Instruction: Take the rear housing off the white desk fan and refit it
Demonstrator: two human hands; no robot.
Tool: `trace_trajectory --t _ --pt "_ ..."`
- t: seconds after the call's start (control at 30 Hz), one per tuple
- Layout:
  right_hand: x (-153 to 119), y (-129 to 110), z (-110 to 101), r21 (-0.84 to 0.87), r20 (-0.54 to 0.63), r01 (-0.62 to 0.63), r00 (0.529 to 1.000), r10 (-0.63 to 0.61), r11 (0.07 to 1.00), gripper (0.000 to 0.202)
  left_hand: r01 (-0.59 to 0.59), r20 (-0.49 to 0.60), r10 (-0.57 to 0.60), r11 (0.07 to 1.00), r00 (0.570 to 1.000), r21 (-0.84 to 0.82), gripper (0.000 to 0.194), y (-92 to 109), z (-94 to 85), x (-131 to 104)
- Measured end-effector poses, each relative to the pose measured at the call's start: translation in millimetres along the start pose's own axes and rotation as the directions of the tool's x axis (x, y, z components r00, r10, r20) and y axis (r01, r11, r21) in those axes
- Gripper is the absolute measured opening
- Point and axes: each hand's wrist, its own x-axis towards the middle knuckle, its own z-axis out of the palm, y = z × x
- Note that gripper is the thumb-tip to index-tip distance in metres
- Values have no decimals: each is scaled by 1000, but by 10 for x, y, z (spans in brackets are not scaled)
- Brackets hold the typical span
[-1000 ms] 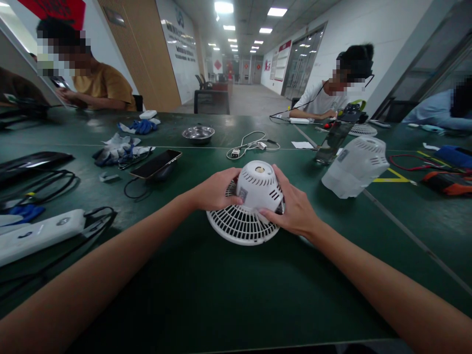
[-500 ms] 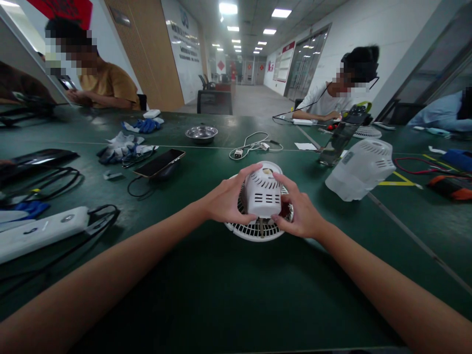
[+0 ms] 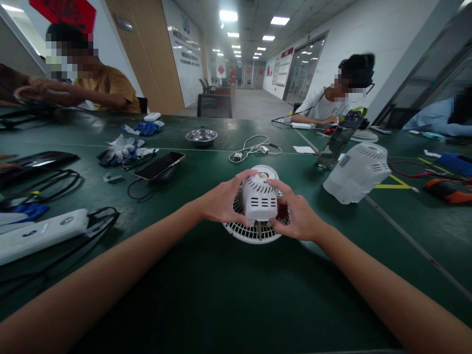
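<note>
A white slotted motor housing (image 3: 261, 200) of a small fan is gripped from both sides in front of me. My left hand (image 3: 224, 201) holds its left side, thumb at the lower edge and fingers near the top. On the right side, my right hand (image 3: 297, 211) grips it the same way. Under the housing lies a round white fan grille (image 3: 254, 238) on the green table. The hands and housing hide much of the grille, and a thin shaft-like part shows below the housing's front edge.
Beyond the hands lie a coiled white cable (image 3: 254, 150) and a metal bowl (image 3: 201, 137). To the left are a phone (image 3: 160, 165), gloves (image 3: 123, 148) and a power strip (image 3: 44, 233). A translucent plastic container (image 3: 356, 174) and a bottle (image 3: 334, 147) stand right. Other people sit around the table.
The housing and both hands shift very slightly left in view, with the grip unchanged. At the far left, a co-worker's arms have come up and extended over the table.
</note>
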Motion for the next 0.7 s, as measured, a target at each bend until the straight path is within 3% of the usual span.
trace_trajectory --t 0.17,0.27,0.47,0.6,0.7 --pt "-30 50 19 -30 -14 16 1000 -16 999 94 25 -58 -23 999 998 31 129 -124 147 -43" --pt "-59 91 45 -44 -24 30 999 -31 999 97 31 -147 -22 998 989 55 128 -193 255 -110" --pt "-83 92 80 -74 -77 18 997 -24 997 94 76 -191 -59 993 980 85 88 -107 247 -230" --pt "-324 -214 130 -149 -294 -25 956 -20 989 68 193 -240 -158 973 958 127 63 17 194 -265" --pt "-861 -647 203 -58 -401 -31 916 5 998 39 253 -293 -211 961 932 112 54 41 180 -275"
